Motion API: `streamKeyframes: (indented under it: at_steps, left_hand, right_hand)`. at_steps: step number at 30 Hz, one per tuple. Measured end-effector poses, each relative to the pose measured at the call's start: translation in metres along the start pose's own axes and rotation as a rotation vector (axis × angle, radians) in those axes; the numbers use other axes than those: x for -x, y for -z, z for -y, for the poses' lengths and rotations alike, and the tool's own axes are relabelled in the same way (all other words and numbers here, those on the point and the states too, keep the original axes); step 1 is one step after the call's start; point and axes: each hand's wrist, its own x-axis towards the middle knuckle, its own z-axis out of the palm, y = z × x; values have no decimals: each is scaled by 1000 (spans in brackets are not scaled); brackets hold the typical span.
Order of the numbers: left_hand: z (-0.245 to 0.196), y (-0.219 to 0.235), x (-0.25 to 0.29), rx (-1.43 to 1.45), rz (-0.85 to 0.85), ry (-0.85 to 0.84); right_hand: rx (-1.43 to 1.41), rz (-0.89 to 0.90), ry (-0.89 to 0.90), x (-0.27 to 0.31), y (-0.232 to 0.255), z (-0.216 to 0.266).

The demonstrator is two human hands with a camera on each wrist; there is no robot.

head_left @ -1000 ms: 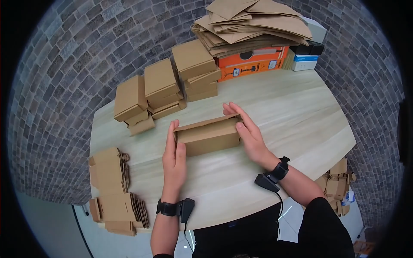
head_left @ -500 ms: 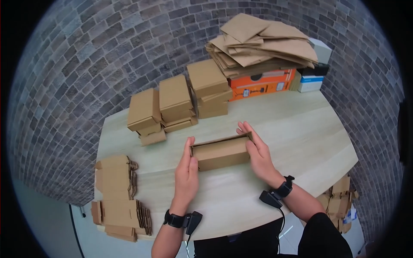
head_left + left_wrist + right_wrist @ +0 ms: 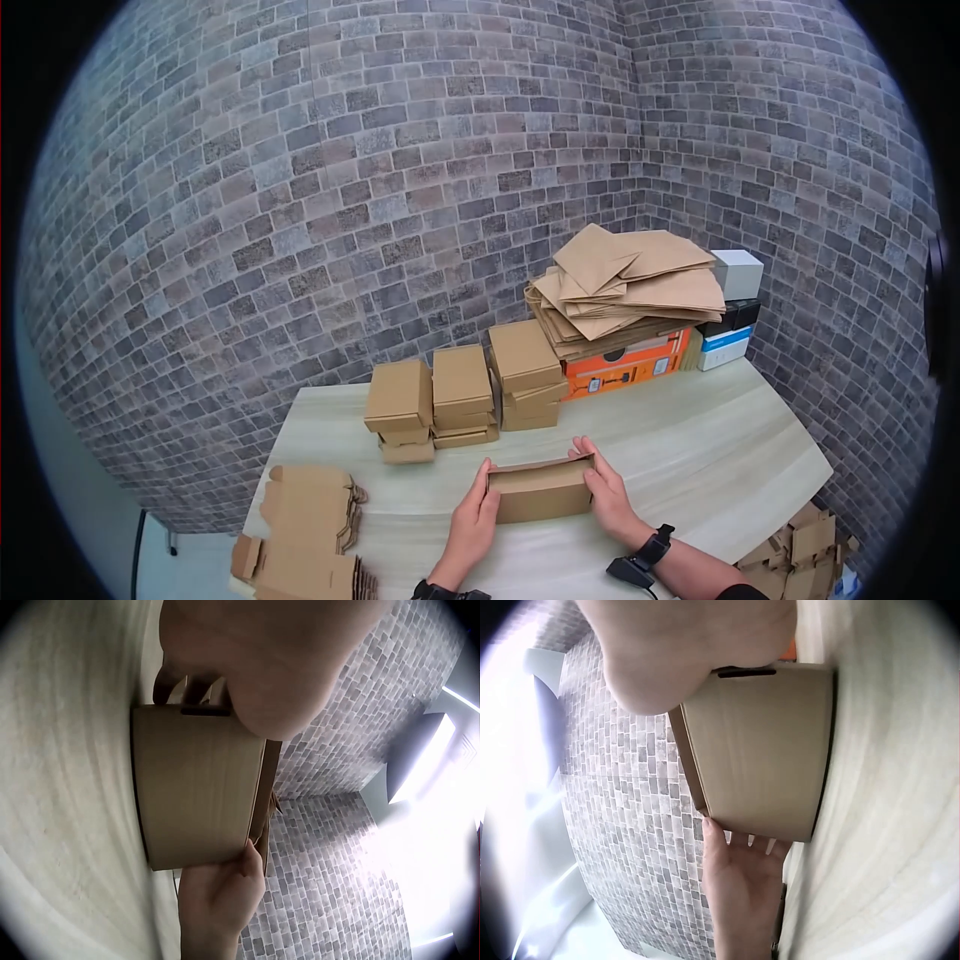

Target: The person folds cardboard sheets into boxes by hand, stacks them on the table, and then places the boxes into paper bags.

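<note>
A long brown cardboard box [image 3: 543, 503] rests on the table between both hands, its top side open toward the head camera. The left hand [image 3: 472, 522] presses the box's left end with straight fingers, thumb at the near corner. Against the right end lies the right hand [image 3: 612, 502], its fingers extended and its thumb on the top edge. In the left wrist view the box wall [image 3: 196, 787] stands between the left hand [image 3: 262, 660] and the right hand [image 3: 221, 896]. The right wrist view shows the wall [image 3: 757, 750] with the left hand [image 3: 744, 889] at its far end.
Behind stand stacks of closed brown boxes [image 3: 462, 382]. Brown paper envelopes [image 3: 640, 285] lie on an orange box [image 3: 630, 370] at the back right, beside small boxes [image 3: 735, 275]. Flattened cartons [image 3: 310, 515] are piled at the left. More cardboard [image 3: 805, 555] lies below the table's right side.
The head view has tilted upward, so the table and everything on it appear lower and more wall shows. Both hands remain at the ends of the box.
</note>
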Motion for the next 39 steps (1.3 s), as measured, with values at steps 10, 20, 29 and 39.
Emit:
streamKeyframes:
  at_steps: [10, 20, 29, 39]
  left_hand:
    - [10, 4, -5, 211, -35, 171]
    - [24, -1, -5, 407, -107, 179]
    - [15, -3, -6, 417, -94, 204]
    - [3, -7, -3, 41, -29, -31]
  right_hand:
    - [-76, -109, -1, 1, -6, 2]
    - [-79, -122, -16, -1, -8, 2]
    - [19, -127, 22, 0, -11, 9]
    - [-10, -179, -7, -2, -8, 3]
